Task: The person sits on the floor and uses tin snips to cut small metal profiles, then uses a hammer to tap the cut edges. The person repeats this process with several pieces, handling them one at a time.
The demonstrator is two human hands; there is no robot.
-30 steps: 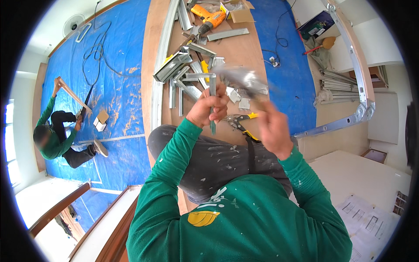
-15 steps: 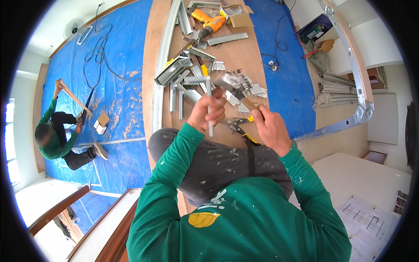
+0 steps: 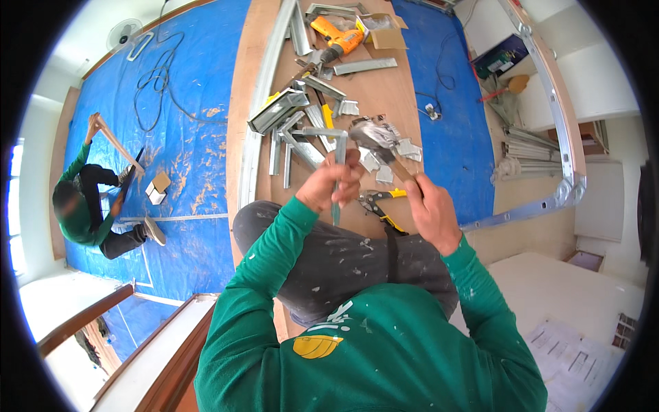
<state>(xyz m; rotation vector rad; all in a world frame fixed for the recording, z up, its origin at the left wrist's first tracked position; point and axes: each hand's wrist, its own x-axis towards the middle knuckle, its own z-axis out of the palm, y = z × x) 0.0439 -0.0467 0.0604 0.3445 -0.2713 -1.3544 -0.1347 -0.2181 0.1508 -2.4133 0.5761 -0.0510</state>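
My left hand (image 3: pixel 331 182) grips a bent galvanized metal piece (image 3: pixel 322 132), its long leg pointing down through my fingers. My right hand (image 3: pixel 432 213) is closed on the wooden handle of a hammer (image 3: pixel 396 165); the blurred hammer head is just right of the metal piece's corner. Yellow-handled snips (image 3: pixel 384 211) lie between my hands, near my knee. Behind the hands, cut metal channel pieces (image 3: pixel 278 110) are piled on the plywood (image 3: pixel 240 96), along with several small metal offcuts (image 3: pixel 409 151) and an orange drill (image 3: pixel 336 38).
At left, a person (image 3: pixel 79 213) sits on blue sheeting (image 3: pixel 185 172) holding a long wooden piece, near cables, a fan and a small box. An open cardboard box (image 3: pixel 388 34) is beside the drill. A folding ladder (image 3: pixel 570 158) and metal lengths are at right. Papers (image 3: pixel 570 350) lie lower right.
The hammer's head was raised and blurred a second ago; it and my right hand have shifted slightly. The metal piece in my left hand has moved a little right and down.
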